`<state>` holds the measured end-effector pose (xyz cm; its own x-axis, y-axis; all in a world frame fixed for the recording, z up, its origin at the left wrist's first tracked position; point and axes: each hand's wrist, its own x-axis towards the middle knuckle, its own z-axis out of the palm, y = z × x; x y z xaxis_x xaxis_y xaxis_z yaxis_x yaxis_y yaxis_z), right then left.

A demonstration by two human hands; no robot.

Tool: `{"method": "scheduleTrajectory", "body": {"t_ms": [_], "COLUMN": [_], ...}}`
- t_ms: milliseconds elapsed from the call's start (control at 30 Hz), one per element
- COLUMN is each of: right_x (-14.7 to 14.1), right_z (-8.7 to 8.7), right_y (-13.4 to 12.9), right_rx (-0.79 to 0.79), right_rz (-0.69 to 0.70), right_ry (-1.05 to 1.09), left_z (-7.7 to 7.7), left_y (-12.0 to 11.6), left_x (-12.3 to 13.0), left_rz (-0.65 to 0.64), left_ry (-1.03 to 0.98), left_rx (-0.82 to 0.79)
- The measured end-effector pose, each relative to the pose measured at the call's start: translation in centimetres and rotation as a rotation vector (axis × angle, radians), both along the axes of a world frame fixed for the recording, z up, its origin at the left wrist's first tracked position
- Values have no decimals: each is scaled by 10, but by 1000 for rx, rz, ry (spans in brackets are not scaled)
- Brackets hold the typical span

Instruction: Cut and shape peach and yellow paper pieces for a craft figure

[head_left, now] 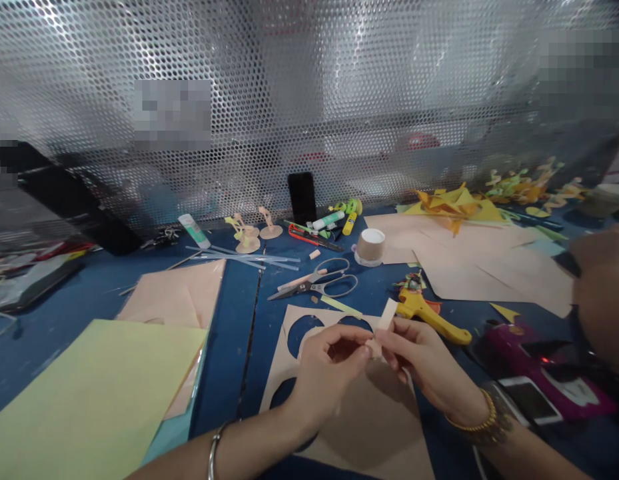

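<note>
A small pale paper strip point(388, 315) stands up between my two hands, its lower end folded or curled at the fingertips. My left hand point(334, 363) pinches the lower end of it. My right hand point(424, 360) grips the strip from the right side, thumb and fingers closed. Both hands are above a pale sheet point(369, 427) with round holes cut out. Just beyond the hands lie grey scissors point(319, 283), and a yellow glue gun point(432, 317) rests to the right.
Yellow paper point(89, 393) lies at the left. A white-topped cup point(372, 245), an upright black phone point(302, 197) and glue sticks are further back. At the right are pale sheets point(489, 260), a white phone point(530, 400), a magenta object point(564, 373) and a blurred person's part.
</note>
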<state>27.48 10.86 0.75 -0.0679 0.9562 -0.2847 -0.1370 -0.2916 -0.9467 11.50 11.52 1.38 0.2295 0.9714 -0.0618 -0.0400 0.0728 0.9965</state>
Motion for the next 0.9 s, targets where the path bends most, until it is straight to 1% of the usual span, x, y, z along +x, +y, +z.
{"method": "scheduleTrajectory", "body": {"t_ms": [233,467,533,633,767,900], "right_x": [-1,1,0,0,-2,-2], "right_z": [4,4,5,5,6,5], "right_y": [0,-1,-1,-1,-1,-1], "right_rx": [-96,-128,-109,-84,-98,-121], "right_rz": [53,114,110,85,72,86], "right_ry": [93,129,129,120,117,134], "left_z": [-4,-7,-7,-4,-2,-4], "left_y": [-1,-1,-1,0,0,-1], "left_x": [-2,-3,-3,-2,-1,-2], "left_rz": [-15,-44,-37,-34,-30,-24], "left_ry": [60,-36,-45,-7,22,30], "left_rx": [38,33,21,8,3,32]}}
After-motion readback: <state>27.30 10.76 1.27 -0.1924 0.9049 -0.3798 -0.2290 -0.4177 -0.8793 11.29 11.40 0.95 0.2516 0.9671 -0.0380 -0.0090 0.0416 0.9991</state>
